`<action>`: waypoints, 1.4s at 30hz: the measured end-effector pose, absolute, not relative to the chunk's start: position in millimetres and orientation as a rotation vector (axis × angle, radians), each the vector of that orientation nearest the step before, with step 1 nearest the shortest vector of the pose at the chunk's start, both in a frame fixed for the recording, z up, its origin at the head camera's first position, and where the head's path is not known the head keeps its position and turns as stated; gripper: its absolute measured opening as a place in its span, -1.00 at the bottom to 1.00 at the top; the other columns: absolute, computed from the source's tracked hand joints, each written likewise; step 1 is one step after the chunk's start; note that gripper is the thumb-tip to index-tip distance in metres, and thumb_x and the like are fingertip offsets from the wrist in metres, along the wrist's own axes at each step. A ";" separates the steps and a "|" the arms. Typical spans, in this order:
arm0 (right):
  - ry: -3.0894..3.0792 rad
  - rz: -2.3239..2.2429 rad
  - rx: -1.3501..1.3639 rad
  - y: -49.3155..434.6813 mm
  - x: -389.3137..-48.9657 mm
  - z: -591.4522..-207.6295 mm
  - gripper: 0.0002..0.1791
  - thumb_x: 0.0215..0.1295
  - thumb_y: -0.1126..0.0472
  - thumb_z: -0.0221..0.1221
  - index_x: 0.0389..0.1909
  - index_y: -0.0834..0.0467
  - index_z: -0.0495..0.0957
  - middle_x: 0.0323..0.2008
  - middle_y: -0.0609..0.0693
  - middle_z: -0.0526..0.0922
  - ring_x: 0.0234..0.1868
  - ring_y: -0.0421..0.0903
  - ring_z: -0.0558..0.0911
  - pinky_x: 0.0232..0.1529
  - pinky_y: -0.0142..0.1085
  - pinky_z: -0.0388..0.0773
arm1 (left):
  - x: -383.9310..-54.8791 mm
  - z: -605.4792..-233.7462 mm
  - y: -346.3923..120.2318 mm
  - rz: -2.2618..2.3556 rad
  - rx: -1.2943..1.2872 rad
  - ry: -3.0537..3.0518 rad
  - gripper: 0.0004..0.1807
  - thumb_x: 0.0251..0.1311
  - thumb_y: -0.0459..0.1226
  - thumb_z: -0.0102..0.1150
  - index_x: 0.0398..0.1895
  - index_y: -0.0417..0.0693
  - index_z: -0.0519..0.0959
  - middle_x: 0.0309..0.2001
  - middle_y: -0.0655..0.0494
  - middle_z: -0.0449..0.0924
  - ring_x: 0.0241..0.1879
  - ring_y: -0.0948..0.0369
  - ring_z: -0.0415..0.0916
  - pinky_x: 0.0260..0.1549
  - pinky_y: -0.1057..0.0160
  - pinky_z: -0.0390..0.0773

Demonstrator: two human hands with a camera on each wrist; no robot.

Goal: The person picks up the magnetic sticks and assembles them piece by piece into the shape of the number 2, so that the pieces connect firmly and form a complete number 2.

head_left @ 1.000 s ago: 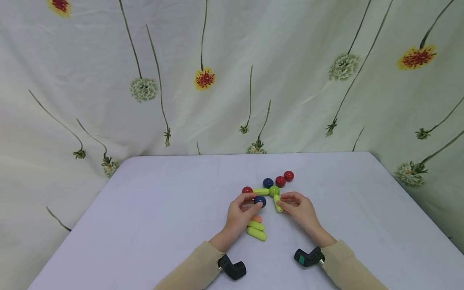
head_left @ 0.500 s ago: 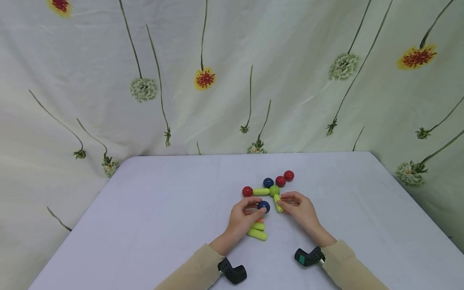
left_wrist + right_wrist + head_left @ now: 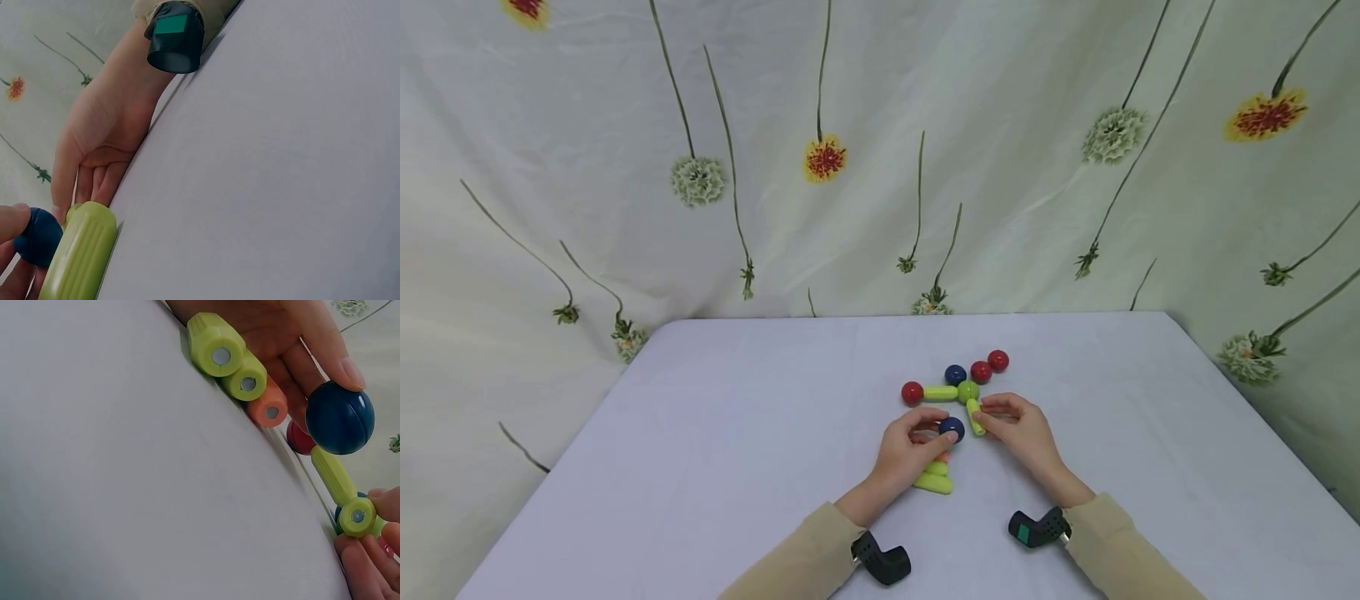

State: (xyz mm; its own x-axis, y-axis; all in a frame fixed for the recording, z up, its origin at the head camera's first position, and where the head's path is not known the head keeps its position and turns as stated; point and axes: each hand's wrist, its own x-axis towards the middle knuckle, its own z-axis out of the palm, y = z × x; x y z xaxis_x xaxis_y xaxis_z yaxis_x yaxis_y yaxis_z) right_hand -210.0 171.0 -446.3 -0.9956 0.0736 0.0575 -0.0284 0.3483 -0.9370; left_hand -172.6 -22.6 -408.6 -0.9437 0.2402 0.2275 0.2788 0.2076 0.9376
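My left hand (image 3: 901,450) pinches a dark blue ball (image 3: 951,428) between thumb and fingers, slightly above the table. With thumb and fingers my right hand (image 3: 1024,433) grips a yellow-green rod (image 3: 975,417), whose near end shows a grey disc (image 3: 357,516) in the right wrist view. The rod's far end meets a green ball (image 3: 967,392). From that ball another yellow-green rod (image 3: 940,393) runs left to a red ball (image 3: 912,393). The held blue ball is close to the gripped rod's near end; a small gap separates them in the head view.
Beside the left hand lie two yellow-green rods (image 3: 217,350) and an orange rod (image 3: 270,405), partly hidden in the head view. Behind the green ball sit a blue ball (image 3: 955,375) and two red balls (image 3: 981,372). A white cloth covers the table (image 3: 737,433).
My left hand has carried the blue ball right and a little nearer, toward the rod's near end, uncovering the red ball at left. The right hand stays in place, gripping the rod.
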 end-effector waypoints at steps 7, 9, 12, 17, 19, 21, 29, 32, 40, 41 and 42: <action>-2.483 1.765 -0.013 170.3 -210.5 -447.2 -0.63 0.13 0.20 0.32 -0.07 0.27 0.53 -0.14 0.16 0.63 -0.27 -0.07 0.67 -0.30 -0.35 0.59 | -187.7 -434.0 -18.2 -1.862 -0.514 -2.473 -0.70 0.08 -0.33 0.31 -0.09 -0.20 0.59 -0.20 -0.06 0.59 -0.36 0.11 0.52 -0.41 0.41 0.46; -2.479 1.770 -0.012 170.3 -210.5 -447.4 -0.63 0.13 0.20 0.32 -0.07 0.27 0.53 -0.14 0.16 0.63 -0.26 -0.07 0.67 -0.30 -0.35 0.59 | -192.0 -441.8 -17.3 -1.846 -0.513 -2.477 -0.70 0.05 -0.29 0.35 -0.11 -0.12 0.61 -0.20 0.02 0.60 -0.32 0.14 0.50 -0.37 0.39 0.45; -2.472 1.778 -0.013 170.1 -210.1 -447.1 -0.63 0.13 0.20 0.32 -0.07 0.27 0.53 -0.13 0.17 0.63 -0.25 -0.06 0.67 -0.30 -0.34 0.59 | -194.3 -445.4 -16.6 -1.847 -0.536 -2.465 -0.69 0.01 -0.25 0.39 -0.14 -0.07 0.62 -0.22 0.09 0.62 -0.27 0.15 0.49 -0.33 0.37 0.43; -2.455 1.788 -0.013 169.7 -209.8 -446.6 -0.62 0.12 0.20 0.32 -0.07 0.28 0.53 -0.12 0.18 0.63 -0.25 -0.05 0.67 -0.30 -0.34 0.59 | -195.6 -447.5 -16.9 -1.827 -0.596 -2.449 -0.69 -0.02 -0.21 0.41 -0.17 -0.05 0.63 -0.27 0.14 0.63 -0.24 0.17 0.50 -0.26 0.33 0.44; -2.452 1.787 -0.015 169.3 -209.6 -446.4 -0.62 0.12 0.20 0.33 -0.07 0.28 0.53 -0.12 0.18 0.63 -0.25 -0.06 0.67 -0.31 -0.34 0.59 | -196.2 -448.0 -16.9 -1.805 -0.617 -2.453 -0.69 -0.02 -0.21 0.41 -0.18 -0.05 0.63 -0.29 0.16 0.64 -0.23 0.20 0.50 -0.22 0.30 0.45; -2.449 1.786 -0.018 168.7 -209.4 -446.2 -0.61 0.12 0.19 0.33 -0.07 0.28 0.52 -0.12 0.19 0.63 -0.26 -0.06 0.67 -0.31 -0.34 0.59 | -196.5 -447.6 -16.7 -1.786 -0.631 -2.460 -0.69 -0.02 -0.20 0.41 -0.17 -0.04 0.63 -0.29 0.18 0.64 -0.22 0.22 0.51 -0.17 0.27 0.45; -2.441 1.780 -0.048 166.3 -208.7 -445.2 -0.62 0.11 0.20 0.33 -0.08 0.27 0.52 -0.12 0.18 0.63 -0.28 -0.07 0.68 -0.32 -0.35 0.59 | -196.4 -446.0 -16.8 -1.719 -0.666 -2.492 -0.68 -0.04 -0.21 0.42 -0.16 -0.03 0.64 -0.30 0.21 0.64 -0.23 0.27 0.53 -0.17 0.27 0.45; -2.437 1.781 -0.051 165.1 -208.2 -444.9 -0.63 0.11 0.20 0.33 -0.09 0.27 0.52 -0.12 0.18 0.63 -0.28 -0.07 0.68 -0.32 -0.35 0.59 | -196.2 -445.7 -16.7 -1.699 -0.672 -2.511 -0.68 -0.04 -0.19 0.43 -0.17 -0.02 0.64 -0.30 0.22 0.64 -0.22 0.27 0.54 -0.16 0.26 0.45; -2.418 1.800 -0.061 162.4 -206.7 -445.1 -0.64 0.09 0.23 0.34 -0.10 0.27 0.53 -0.14 0.18 0.64 -0.31 -0.08 0.68 -0.32 -0.36 0.59 | -196.1 -447.7 -17.0 -1.673 -0.699 -2.523 -0.68 -0.04 -0.19 0.43 -0.17 -0.01 0.64 -0.29 0.23 0.64 -0.23 0.30 0.53 -0.16 0.28 0.46; -2.416 1.798 -0.063 162.3 -206.7 -445.1 -0.64 0.09 0.24 0.34 -0.11 0.27 0.53 -0.15 0.18 0.64 -0.31 -0.08 0.68 -0.33 -0.36 0.59 | -196.3 -448.1 -16.9 -1.672 -0.703 -2.520 -0.68 -0.04 -0.19 0.43 -0.18 0.00 0.64 -0.30 0.23 0.64 -0.23 0.30 0.53 -0.17 0.28 0.46; -2.416 1.794 -0.066 162.2 -206.5 -445.1 -0.64 0.09 0.23 0.34 -0.11 0.27 0.53 -0.15 0.18 0.64 -0.31 -0.08 0.68 -0.33 -0.36 0.59 | -196.4 -448.5 -16.8 -1.674 -0.708 -2.516 -0.69 -0.04 -0.19 0.43 -0.18 0.00 0.64 -0.30 0.23 0.64 -0.23 0.30 0.53 -0.17 0.28 0.46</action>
State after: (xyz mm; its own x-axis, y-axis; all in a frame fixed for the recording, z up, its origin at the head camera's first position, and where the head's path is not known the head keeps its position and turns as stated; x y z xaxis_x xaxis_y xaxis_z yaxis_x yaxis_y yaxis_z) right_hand -206.5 162.2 -445.1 -0.9904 0.1130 0.0793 -0.0432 0.2915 -0.9556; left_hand -196.4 -16.8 -448.5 -0.8954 0.3492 0.2764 0.3899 0.3147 0.8654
